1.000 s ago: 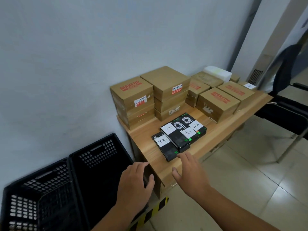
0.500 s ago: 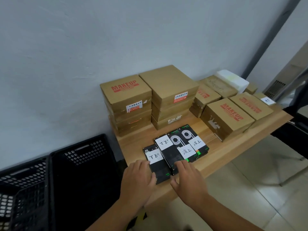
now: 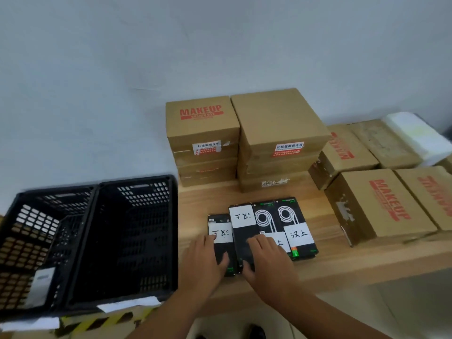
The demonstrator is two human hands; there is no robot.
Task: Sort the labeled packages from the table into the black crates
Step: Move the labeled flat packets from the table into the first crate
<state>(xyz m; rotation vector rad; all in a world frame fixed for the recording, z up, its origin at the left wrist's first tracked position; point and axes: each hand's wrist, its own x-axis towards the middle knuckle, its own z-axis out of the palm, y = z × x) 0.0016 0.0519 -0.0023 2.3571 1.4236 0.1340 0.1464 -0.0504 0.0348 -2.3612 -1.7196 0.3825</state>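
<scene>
Starting a pick, the left hand [image 3: 204,261] and right hand [image 3: 267,261] rest fingers flat, unclosed, on two labeled packages [image 3: 242,217] — next needs gripping and lifting toward the black crates [image 3: 144,195].

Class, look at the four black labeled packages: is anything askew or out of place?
Yes. The leftmost package sits nearer the table edge, out of line with the row. Its label and the second package's are upside down; the rightmost package's is upright.
</scene>
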